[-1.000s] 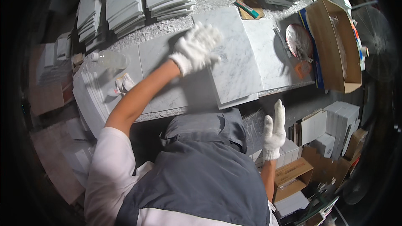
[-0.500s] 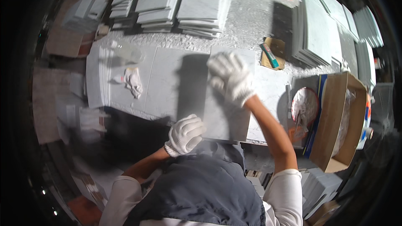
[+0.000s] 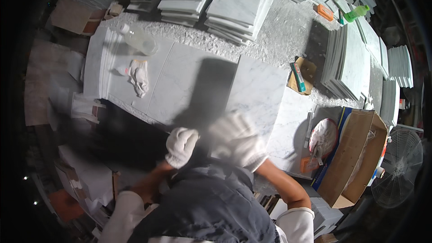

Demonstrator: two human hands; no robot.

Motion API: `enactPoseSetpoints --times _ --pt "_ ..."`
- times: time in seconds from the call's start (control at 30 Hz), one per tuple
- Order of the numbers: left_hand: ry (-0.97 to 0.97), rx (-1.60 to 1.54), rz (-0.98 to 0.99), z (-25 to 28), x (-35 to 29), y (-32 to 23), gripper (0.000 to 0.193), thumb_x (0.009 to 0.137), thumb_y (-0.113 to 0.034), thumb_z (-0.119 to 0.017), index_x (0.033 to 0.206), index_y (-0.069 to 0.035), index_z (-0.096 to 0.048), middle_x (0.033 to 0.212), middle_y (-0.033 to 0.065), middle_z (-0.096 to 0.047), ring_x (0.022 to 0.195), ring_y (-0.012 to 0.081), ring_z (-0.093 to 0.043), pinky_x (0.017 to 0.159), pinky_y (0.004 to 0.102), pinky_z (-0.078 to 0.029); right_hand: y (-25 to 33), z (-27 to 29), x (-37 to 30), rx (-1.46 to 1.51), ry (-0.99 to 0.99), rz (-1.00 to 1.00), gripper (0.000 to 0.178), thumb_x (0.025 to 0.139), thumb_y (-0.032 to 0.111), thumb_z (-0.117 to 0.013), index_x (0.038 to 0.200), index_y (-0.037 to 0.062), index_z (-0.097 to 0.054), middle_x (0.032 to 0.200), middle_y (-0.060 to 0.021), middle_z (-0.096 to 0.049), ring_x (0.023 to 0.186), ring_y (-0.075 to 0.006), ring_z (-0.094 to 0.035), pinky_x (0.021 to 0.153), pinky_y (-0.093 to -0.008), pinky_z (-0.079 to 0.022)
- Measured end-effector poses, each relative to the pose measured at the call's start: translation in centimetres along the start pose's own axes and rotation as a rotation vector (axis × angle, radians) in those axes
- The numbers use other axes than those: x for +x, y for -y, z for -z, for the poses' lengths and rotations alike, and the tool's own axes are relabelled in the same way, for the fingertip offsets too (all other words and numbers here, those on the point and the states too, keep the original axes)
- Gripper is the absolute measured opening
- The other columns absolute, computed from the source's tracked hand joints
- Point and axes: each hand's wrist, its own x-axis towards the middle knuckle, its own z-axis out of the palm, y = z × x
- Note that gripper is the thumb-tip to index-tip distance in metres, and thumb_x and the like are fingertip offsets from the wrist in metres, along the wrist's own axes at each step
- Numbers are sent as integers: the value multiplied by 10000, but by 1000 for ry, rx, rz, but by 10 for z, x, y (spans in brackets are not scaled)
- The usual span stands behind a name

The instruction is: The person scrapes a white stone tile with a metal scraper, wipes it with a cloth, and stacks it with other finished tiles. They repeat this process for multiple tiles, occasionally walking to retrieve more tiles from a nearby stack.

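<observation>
Both my hands wear white knit gloves. My right hand [image 3: 238,139] is over the near end of a grey-veined white marble slab [image 3: 256,92]; motion blurs its fingers, which look stretched out. Whether the palm touches the stone I cannot tell. My left hand [image 3: 181,146] is curled beside the table's near edge, left of that slab; anything inside its fingers is hidden. The slab lies on top of other flat marble slabs [image 3: 180,81], with its near end by my dark apron [image 3: 202,202].
Stacked marble tiles [image 3: 238,0] line the back; more [image 3: 342,63] stand at right. A clear bottle [image 3: 137,40] and crumpled glove [image 3: 139,78] lie at left. Right are a teal-and-white box [image 3: 297,76], powder-filled bowl [image 3: 324,137], open carton [image 3: 348,153] and fan [image 3: 396,166].
My right hand has swept from the slab's far end to its near end. My left hand has shifted slightly left, its fingers more curled. The view has turned a little.
</observation>
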Motion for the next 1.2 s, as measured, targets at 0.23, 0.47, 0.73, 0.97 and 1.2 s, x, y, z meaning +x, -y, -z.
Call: enactPoseSetpoints --times 0.23,0.47,0.73,0.97,1.2 --pt "60 -125 19 -11 23 25 33 816 -144 -747 844 -124 -747 806 52 -702 711 257 -672 618 378 -543 -39 22 8 -363 -696 -254 450 925 388 -598 1283 116 -576 1189 -121 -560 1135 -351 -514 1030 -530 -382" --pt "2 -55 -148 -16 -34 29 32 807 -139 -699 835 -151 -707 794 23 -635 701 232 -627 572 380 -513 64 -53 -25 -151 -484 -110 664 887 464 -661 1408 67 -553 1373 -205 -565 1322 -464 -495 1162 -609 -353" --pt "-319 -157 434 16 -76 90 249 896 -195 -785 1096 -79 -693 952 75 -683 893 255 -642 794 386 -523 120 -133 -58 53 -490 -71 572 905 435 -697 1385 141 -597 1375 -111 -625 1344 -355 -535 1169 -499 -408" --pt "-564 -155 680 62 33 258 847 859 -391 -809 1477 62 -449 1394 212 -582 1262 288 -566 1061 381 -451 124 -155 -95 479 -587 -326 365 996 380 -627 1192 81 -702 1255 -148 -685 1146 -352 -655 971 -425 -526" --pt "-443 76 880 50 81 339 1029 725 -607 -835 1450 43 -503 1375 254 -606 1278 397 -570 1052 454 -467 136 -199 -122 750 -656 -682 316 990 310 -679 1203 78 -675 1223 -140 -704 1091 -295 -696 950 -359 -540"
